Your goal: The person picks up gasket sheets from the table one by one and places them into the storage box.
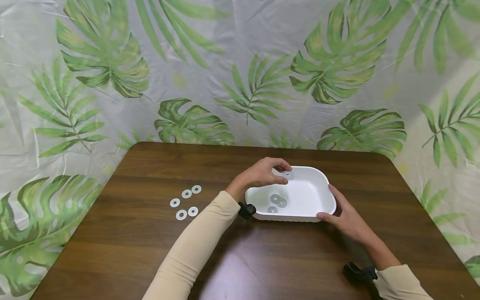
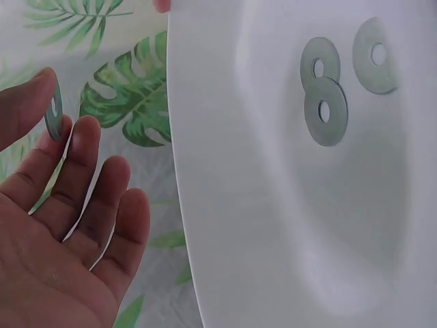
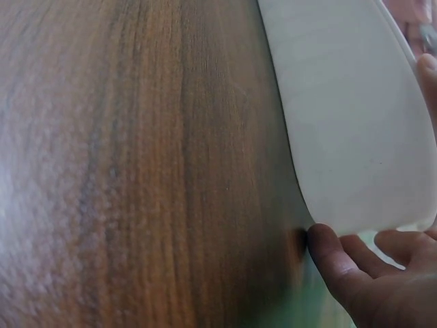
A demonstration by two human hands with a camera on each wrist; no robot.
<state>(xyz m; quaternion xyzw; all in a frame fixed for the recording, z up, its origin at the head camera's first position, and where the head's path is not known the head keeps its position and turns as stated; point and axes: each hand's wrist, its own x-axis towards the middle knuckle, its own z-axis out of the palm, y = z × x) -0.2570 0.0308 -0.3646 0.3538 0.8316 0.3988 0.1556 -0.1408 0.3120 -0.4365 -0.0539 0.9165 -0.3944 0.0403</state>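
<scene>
Plainly, a flat grey washer (image 2: 52, 126) sits between the thumb and forefinger of the left hand (image 1: 263, 173); that grip is a narrow pinch, the other fingers spread loosely. From the head view, the washer shows against the far side of the white tray (image 1: 305, 193), near its rim; how high it is cannot be told. The right hand (image 1: 346, 216) holds the tray's right end, its grip set about the near right corner. Inside the tray, toward its left end, lie three more washers (image 2: 334, 130): two overlap, and the third rests just beside them.

Left of the tray, well apart from it, five loose washers (image 1: 183, 194) lie flat, three in a slanting row and two nearer the camera. Between these and the tray reaches a cream sleeve (image 1: 204, 233); the black strap (image 1: 246, 211) beyond its cuff overlaps the tray's near left corner, while the left hand covers the far left one.

Beneath the tray spreads the table (image 1: 150, 258), dark brown and wood-grained, its far corners rounded, with glare in front of the tray. Behind the tray and to both sides hangs pale sheeting (image 1: 262, 25), creased and printed with green leaves.
</scene>
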